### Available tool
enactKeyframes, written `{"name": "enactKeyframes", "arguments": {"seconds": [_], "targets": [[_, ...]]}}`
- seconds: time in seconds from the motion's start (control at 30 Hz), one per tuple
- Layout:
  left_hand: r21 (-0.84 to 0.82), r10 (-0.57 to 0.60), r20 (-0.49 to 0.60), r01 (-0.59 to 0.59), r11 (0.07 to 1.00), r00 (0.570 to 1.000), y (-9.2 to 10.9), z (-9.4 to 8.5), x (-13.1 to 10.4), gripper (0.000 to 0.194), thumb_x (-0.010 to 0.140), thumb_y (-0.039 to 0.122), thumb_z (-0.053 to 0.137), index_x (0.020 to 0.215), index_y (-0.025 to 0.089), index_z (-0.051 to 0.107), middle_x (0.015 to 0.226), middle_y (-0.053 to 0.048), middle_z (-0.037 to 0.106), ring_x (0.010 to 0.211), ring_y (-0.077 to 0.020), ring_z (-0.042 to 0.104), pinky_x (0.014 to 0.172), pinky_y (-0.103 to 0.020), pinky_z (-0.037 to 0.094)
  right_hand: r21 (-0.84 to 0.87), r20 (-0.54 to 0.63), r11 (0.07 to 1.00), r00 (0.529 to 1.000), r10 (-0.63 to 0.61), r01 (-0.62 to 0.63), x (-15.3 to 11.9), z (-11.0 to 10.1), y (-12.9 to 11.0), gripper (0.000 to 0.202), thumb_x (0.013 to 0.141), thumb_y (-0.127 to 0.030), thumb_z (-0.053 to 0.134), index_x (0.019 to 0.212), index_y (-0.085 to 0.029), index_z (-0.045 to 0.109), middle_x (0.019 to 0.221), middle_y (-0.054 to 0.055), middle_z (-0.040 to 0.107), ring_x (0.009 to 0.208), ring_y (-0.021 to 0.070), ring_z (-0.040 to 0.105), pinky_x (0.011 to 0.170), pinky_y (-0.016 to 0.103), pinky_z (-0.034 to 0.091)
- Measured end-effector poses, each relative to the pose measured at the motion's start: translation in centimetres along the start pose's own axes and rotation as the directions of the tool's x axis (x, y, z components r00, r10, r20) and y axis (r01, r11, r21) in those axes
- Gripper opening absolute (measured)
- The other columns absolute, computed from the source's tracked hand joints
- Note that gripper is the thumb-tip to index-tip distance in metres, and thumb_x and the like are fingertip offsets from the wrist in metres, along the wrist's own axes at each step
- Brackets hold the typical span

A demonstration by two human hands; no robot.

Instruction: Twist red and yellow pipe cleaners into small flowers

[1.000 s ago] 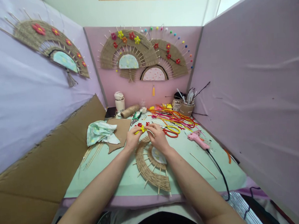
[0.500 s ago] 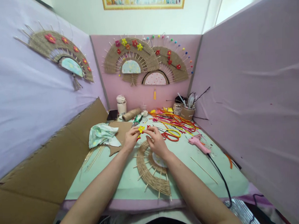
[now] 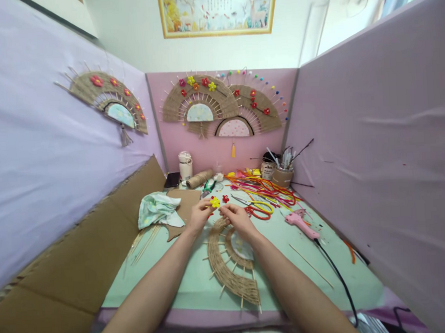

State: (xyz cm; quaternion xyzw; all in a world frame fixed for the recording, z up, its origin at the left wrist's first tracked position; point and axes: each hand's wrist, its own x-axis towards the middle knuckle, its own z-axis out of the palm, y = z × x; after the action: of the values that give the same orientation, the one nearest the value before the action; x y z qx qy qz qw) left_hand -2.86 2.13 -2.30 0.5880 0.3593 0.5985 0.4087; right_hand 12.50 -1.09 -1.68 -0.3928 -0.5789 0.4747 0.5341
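Note:
A small yellow flower [image 3: 215, 202] is pinched in the fingers of my left hand [image 3: 199, 215], over the table. Just right of it, my right hand [image 3: 237, 219] has its fingertips pressed together, apart from the flower; whether they hold anything is too small to tell. Beyond my hands lies a red flower [image 3: 225, 198]. Below them, a woven twine fan [image 3: 227, 265] with sticks poking out lies on the green tabletop, its pale half-round centre [image 3: 240, 245] partly covered by my right hand.
Yellow and red scissors [image 3: 260, 210], coloured pipe cleaners [image 3: 261, 187] and a pink glue gun [image 3: 302, 225] with black cord lie right. Left are a patterned cloth [image 3: 159, 209], cardboard [image 3: 185, 203] and thin sticks. Behind stand a white bottle [image 3: 185, 166] and a twine roll [image 3: 200, 179].
My right hand has drawn away from the yellow flower, which stays in my left hand. The red flower shows more fully. The whole view has shifted, with the scene sitting lower.

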Motion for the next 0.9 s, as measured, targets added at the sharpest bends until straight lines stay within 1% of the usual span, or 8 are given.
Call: {"name": "enactKeyframes", "arguments": {"seconds": [0.07, 0.2, 0.33, 0.57, 0.67, 0.73, 0.83, 0.9], "targets": [[0.021, 0.013, 0.043, -0.014, 1.000, 0.999, 0.18, 0.27, -0.27, 0.017, 0.060, 0.033, 0.074, 0.068, 0.018, 0.072, 0.091, -0.006, 0.062, 0.085, -0.0177, 0.056, 0.074, -0.028, 0.046, 0.073, 0.005, 0.996, 0.998, 0.058, -0.058, 0.11, -0.10, -0.07, 0.032, 0.070, -0.048, 0.060, 0.072, -0.017, 0.061, 0.063, -0.001, 0.057, 0.051, 0.0084, 0.043, 0.047, 0.021, 0.032], [0.059, 0.066, 0.064, -0.070, 0.996, 0.996, 0.54, 0.58, -0.42, 0.015, 0.060, 0.032, 0.074, 0.067, 0.019, 0.072, 0.084, -0.006, 0.063, 0.083, -0.0177, 0.057, 0.081, -0.032, 0.045, 0.106, 0.027, 0.988, 0.993, 0.114, -0.117, 0.01, -0.17, -0.19, 0.030, 0.067, -0.046, 0.063, 0.063, -0.016, 0.059, 0.053, -0.003, 0.051, 0.045, 0.0066, 0.037, 0.044, 0.021, 0.026], [0.132, 0.114, 0.055, -0.120, 0.984, 0.992, 0.64, 0.64, -0.39, 0.012, 0.060, 0.030, 0.074, 0.067, 0.020, 0.073, 0.079, -0.005, 0.064, 0.079, -0.0177, 0.058, 0.079, -0.033, 0.045, 0.196, 0.050, 0.965, 0.985, 0.165, -0.172, 0.04, -0.07, -0.05, 0.028, 0.062, -0.042, 0.066, 0.059, -0.016, 0.057, 0.053, -0.003, 0.050, 0.045, 0.0058, 0.036, 0.045, 0.021, 0.025], [0.178, 0.219, 0.102, -0.234, 0.956, 0.970, 0.44, 0.50, -0.41, 0.010, 0.066, 0.030, 0.070, 0.070, 0.022, 0.073, 0.078, -0.006, 0.066, 0.080, -0.0180, 0.058, 0.079, -0.033, 0.044, 0.378, 0.085, 0.891, 0.968, 0.238, -0.252, 0.04, 0.09, -0.30, 0.027, 0.059, -0.036, 0.071, 0.060, -0.015, 0.055, 0.055, -0.003, 0.051, 0.046, 0.0047, 0.036, 0.045, 0.021, 0.022], [0.225, 0.282, 0.100, -0.297, 0.928, 0.954, 0.51, 0.49, -0.35, 0.007, 0.067, 0.029, 0.069, 0.068, 0.023, 0.073, 0.076, -0.006, 0.066, 0.080, -0.0180, 0.058, 0.080, -0.034, 0.043, 0.395, 0.086, 0.882, 0.967, 0.242, -0.256, -0.04, 0.11, -0.36, 0.026, 0.059, -0.035, 0.071, 0.060, -0.014, 0.056, 0.054, -0.003, 0.051, 0.045, 0.0043, 0.034, 0.044, 0.021, 0.020], [0.245, 0.298, 0.099, -0.313, 0.918, 0.950, 0.56, 0.50, -0.33, 0.006, 0.067, 0.028, 0.069, 0.069, 0.023, 0.073, 0.075, -0.006, 0.067, 0.080, -0.0184, 0.058, 0.082, -0.034, 0.043, 0.377, 0.074, 0.893, 0.969, 0.237, -0.247, -0.03, 0.09, -0.30, 0.026, 0.059, -0.035, 0.071, 0.059, -0.015, 0.056, 0.053, -0.004, 0.050, 0.045, 0.0043, 0.034, 0.044, 0.021, 0.021], [0.248, 0.260, 0.093, -0.275, 0.929, 0.961, 0.64, 0.56, -0.37, 0.007, 0.065, 0.028, 0.071, 0.070, 0.023, 0.074, 0.075, -0.005, 0.067, 0.080, -0.0189, 0.058, 0.081, -0.035, 0.044, 0.320, 0.038, 0.921, 0.974, 0.222, -0.222, 0.07, -0.02, -0.22, 0.026, 0.059, -0.037, 0.070, 0.058, -0.015, 0.056, 0.052, -0.004, 0.050, 0.044, 0.0047, 0.035, 0.044, 0.021, 0.023], [0.234, 0.232, 0.083, -0.245, 0.941, 0.969, 0.72, 0.64, -0.47, 0.010, 0.064, 0.029, 0.071, 0.071, 0.023, 0.074, 0.076, -0.005, 0.067, 0.080, -0.0190, 0.058, 0.080, -0.035, 0.044, 0.319, 0.030, 0.923, 0.976, 0.216, -0.214, 0.13, -0.10, -0.27, 0.026, 0.060, -0.037, 0.070, 0.059, -0.015, 0.058, 0.053, -0.003, 0.052, 0.045, 0.0048, 0.037, 0.044, 0.021, 0.024]]}}
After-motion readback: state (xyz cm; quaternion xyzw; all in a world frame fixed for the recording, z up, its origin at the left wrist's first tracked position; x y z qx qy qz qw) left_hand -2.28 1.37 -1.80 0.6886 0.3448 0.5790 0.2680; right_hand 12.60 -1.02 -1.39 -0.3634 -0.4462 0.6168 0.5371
